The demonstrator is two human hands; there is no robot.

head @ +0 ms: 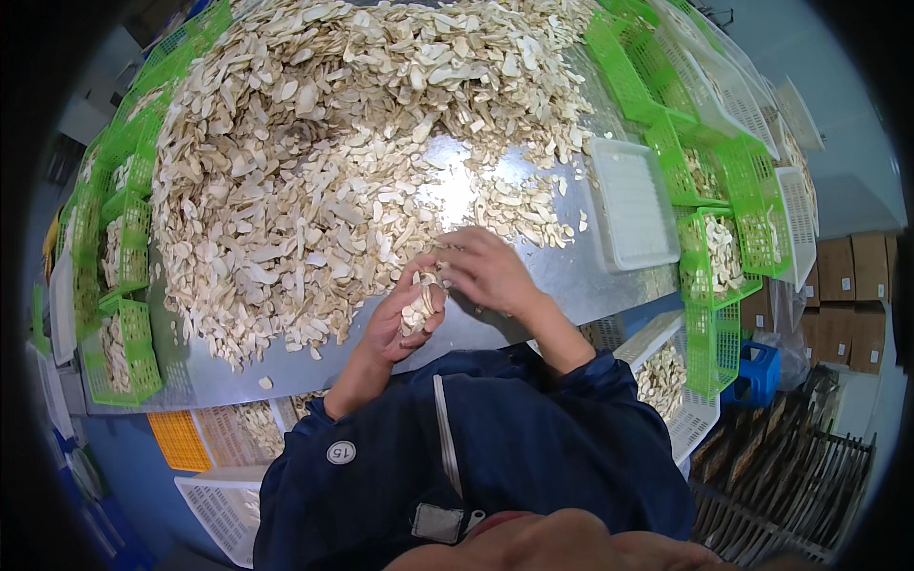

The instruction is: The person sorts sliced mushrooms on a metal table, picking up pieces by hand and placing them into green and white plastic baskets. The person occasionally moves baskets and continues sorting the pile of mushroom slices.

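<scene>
My left hand [403, 314] is turned palm up, its fingers curled around a small bunch of pale dried slices [419, 312]. Close beside it, my right hand [489, 273] reaches over from the right with bent, slightly blurred fingers. Its fingertips are at the upper end of the bunch, by a small slice; whether they pinch it is unclear. Both hands are above the near part of a metal table [571, 285]. Beyond them spreads a large heap of similar dried slices [285, 185], piled highest at the far side. Smaller loose slices [521, 207] lie to the right.
A white plastic tray [635, 207] sits on the table at right. Green plastic baskets [132, 350] with slices line the left edge; more green baskets [721, 250] stand along the right. Below the near edge are white crates [660, 378] and an orange crate [178, 440].
</scene>
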